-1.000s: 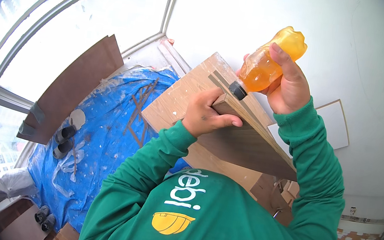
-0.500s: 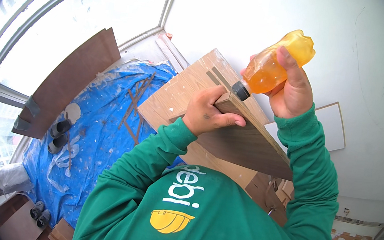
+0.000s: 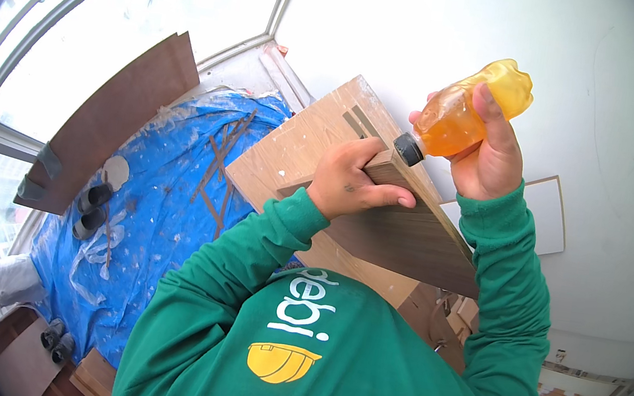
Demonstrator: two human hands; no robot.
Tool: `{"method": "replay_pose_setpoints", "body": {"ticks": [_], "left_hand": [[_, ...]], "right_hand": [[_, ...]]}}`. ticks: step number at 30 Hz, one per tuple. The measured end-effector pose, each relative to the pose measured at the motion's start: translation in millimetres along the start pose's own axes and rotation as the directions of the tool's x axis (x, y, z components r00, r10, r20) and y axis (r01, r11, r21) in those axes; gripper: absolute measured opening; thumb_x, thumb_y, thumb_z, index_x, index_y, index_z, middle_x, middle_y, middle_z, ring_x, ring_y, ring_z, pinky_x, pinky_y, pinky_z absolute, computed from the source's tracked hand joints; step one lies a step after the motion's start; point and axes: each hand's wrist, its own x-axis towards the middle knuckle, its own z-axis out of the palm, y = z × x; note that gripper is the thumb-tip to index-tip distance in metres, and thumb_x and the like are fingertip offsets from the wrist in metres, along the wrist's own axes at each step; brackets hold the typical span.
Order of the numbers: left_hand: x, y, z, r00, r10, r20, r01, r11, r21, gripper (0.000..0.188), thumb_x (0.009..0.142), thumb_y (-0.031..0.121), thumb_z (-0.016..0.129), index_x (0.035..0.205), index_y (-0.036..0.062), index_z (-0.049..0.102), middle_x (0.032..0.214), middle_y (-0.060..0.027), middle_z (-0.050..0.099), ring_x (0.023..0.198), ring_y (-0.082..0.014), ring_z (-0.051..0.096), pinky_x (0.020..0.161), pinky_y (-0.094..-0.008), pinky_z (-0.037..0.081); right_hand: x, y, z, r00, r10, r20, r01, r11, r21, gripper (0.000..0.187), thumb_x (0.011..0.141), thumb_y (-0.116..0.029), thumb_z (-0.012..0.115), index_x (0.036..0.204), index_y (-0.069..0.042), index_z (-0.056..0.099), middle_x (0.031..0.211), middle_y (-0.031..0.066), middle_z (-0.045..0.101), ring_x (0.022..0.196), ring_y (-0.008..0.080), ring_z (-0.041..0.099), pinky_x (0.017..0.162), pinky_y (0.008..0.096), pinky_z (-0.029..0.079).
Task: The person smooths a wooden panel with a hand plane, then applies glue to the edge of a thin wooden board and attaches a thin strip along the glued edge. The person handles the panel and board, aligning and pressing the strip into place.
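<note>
My right hand (image 3: 492,145) is closed round a clear plastic bottle (image 3: 455,120) of amber liquid. The bottle is tilted, with its black cap (image 3: 408,149) pointing down at the upper edge of a brown wooden board (image 3: 407,242). Whether the cap touches that edge, I cannot tell. My left hand (image 3: 356,177) grips the board's far corner, thumb on the near face and fingers over the edge. The board stands on its side, leaning above a light wood-grain worktop (image 3: 292,147). Two thin dark strips (image 3: 363,122) lie on the worktop beyond my left fingers.
A blue plastic sheet (image 3: 166,186) covers the floor at left, with loose wooden strips (image 3: 216,173) and dark slippers (image 3: 93,210) on it. A large brown panel (image 3: 114,123) leans by the windows. At right, a white panel (image 3: 551,217) rests against the wall.
The bottle and my right hand have shifted slightly right and down, the cap moving a little along the board's edge. My left hand keeps its hold on the board.
</note>
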Motion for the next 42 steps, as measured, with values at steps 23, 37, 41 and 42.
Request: {"method": "replay_pose_setpoints", "body": {"ticks": [23, 37, 41, 42], "left_hand": [[0, -11, 2, 1.000, -0.015, 0.004, 0.015, 0.998, 0.061, 0.071, 0.059, 0.060, 0.095, 0.071, 0.0037, 0.053, 0.061, -0.0124, 0.049, 0.054, -0.0286, 0.051, 0.054, -0.0381, 0.045], [1, -13, 2, 1.000, 0.006, 0.005, -0.006, 0.999, 0.039, 0.067, 0.061, 0.060, 0.095, 0.074, 0.0033, 0.060, 0.060, -0.0119, 0.054, 0.054, -0.0282, 0.057, 0.054, -0.0373, 0.047], [3, -12, 4, 1.000, 0.018, -0.008, -0.018, 1.000, 0.012, 0.066, 0.061, 0.058, 0.095, 0.076, 0.0029, 0.062, 0.062, -0.0127, 0.056, 0.055, -0.0290, 0.058, 0.055, -0.0369, 0.048], [4, -12, 4, 1.000, 0.013, -0.007, -0.013, 1.000, 0.016, 0.066, 0.061, 0.058, 0.095, 0.076, 0.0028, 0.063, 0.062, -0.0129, 0.056, 0.055, -0.0292, 0.058, 0.055, -0.0368, 0.048]], "right_hand": [[-4, -5, 3, 0.997, -0.056, 0.062, 0.059, 0.997, -0.050, 0.047, 0.098, -0.041, 0.071, 0.123, -0.005, 0.054, 0.104, 0.0165, 0.068, 0.097, 0.0347, 0.072, 0.089, 0.0526, 0.060], [-17, -19, 16, 0.945, -0.241, 0.221, 0.305, 0.894, -0.329, 0.032, 0.097, -0.024, 0.069, 0.116, 0.000, 0.060, 0.105, 0.0144, 0.069, 0.096, 0.0286, 0.070, 0.087, 0.0447, 0.058], [-13, -25, 24, 0.958, -0.215, 0.190, 0.268, 0.907, -0.325, 0.022, 0.093, -0.018, 0.075, 0.106, -0.001, 0.066, 0.098, 0.0064, 0.069, 0.090, 0.0154, 0.065, 0.083, 0.0321, 0.053], [-11, -26, 25, 0.958, -0.211, 0.195, 0.269, 0.897, -0.351, 0.023, 0.093, -0.018, 0.075, 0.105, -0.001, 0.066, 0.098, 0.0063, 0.069, 0.089, 0.0148, 0.065, 0.081, 0.0312, 0.052]]}}
